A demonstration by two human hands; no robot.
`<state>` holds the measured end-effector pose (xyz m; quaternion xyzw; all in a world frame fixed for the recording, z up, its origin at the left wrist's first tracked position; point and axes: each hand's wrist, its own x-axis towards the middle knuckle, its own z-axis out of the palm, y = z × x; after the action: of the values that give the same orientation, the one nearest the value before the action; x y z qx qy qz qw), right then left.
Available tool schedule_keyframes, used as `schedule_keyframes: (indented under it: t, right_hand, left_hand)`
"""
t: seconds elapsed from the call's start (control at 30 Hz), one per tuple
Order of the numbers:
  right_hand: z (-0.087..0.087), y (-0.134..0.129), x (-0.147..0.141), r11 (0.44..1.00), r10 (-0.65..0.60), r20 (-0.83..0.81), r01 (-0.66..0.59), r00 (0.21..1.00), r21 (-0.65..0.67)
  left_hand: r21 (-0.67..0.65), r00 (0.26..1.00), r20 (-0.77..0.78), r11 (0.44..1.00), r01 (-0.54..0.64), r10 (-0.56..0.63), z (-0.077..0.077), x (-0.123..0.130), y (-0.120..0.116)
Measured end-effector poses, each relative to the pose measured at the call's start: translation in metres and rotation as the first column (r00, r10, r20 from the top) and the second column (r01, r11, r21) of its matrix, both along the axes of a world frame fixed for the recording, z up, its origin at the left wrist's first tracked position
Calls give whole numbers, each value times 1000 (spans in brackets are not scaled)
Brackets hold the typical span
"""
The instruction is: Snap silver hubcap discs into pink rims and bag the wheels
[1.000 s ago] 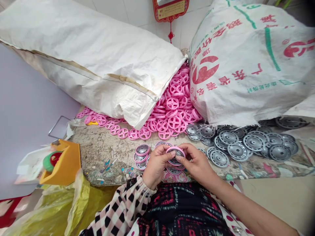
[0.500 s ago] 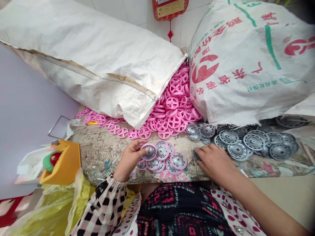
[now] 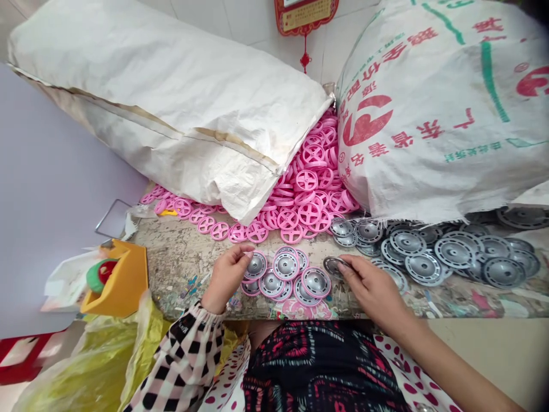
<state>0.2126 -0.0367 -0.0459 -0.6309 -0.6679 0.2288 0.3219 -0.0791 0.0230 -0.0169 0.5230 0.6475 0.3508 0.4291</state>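
My right hand [image 3: 373, 286] pinches a grey slotted wheel disc [image 3: 332, 266] between thumb and fingers, tilted just above the worktop. My left hand [image 3: 226, 276] has its thumb and fingertips drawn together at the upper left edge of a grey disc with a pink rim [image 3: 256, 265]; nothing shows between the tips. That disc rests on a small cluster of pink-rimmed grey wheels [image 3: 286, 266], lying face up and overlapping between my hands.
Pink spoked wheels [image 3: 306, 181] spill from a white sack [image 3: 184, 97] at the back. Grey discs [image 3: 454, 253] lie heaped on the right before a printed sack [image 3: 429, 114]. A yellow holder [image 3: 128, 280] with a green-and-red roll stands at the worn worktop's [image 3: 171, 257] left end.
My right hand has picked up a grey disc from the worktop and tilted it. My left thumb has slid off the pink-rimmed disc's face to its edge. The view has shifted slightly.
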Motion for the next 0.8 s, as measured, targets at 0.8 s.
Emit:
schedule_keyframes:
  t: [0.8]
  right_hand:
    - [-8, -4, -7, 983, -108, -423, 34, 900, -179]
  left_hand:
    - [50, 800, -596, 997, -51, 71, -5, 3, 68]
